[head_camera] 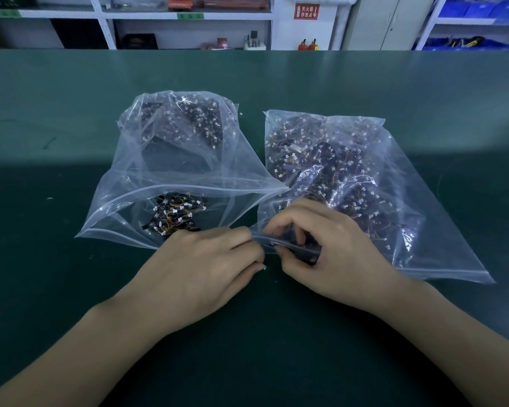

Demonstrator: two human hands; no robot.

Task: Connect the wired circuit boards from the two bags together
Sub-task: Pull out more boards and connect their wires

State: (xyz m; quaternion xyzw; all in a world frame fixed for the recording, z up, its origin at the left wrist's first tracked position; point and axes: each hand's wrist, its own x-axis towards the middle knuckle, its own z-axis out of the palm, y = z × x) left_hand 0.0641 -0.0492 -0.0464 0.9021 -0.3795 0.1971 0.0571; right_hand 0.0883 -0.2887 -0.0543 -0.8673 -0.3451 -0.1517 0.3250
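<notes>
On the dark green table [71, 171] lie two clear plastic zip bags: the left bag [171, 160] gapes open, the right bag [350, 171] is just beside it. Both hands, left [200, 271] and right [329, 254], pinch the right bag's mouth. The small black wired circuit boards [174, 212] remain bagged; none seem joined yet.

White shelving [188, 16], a red sign [306, 11] and blue bins [470, 44] stand behind the green table [394, 92].
</notes>
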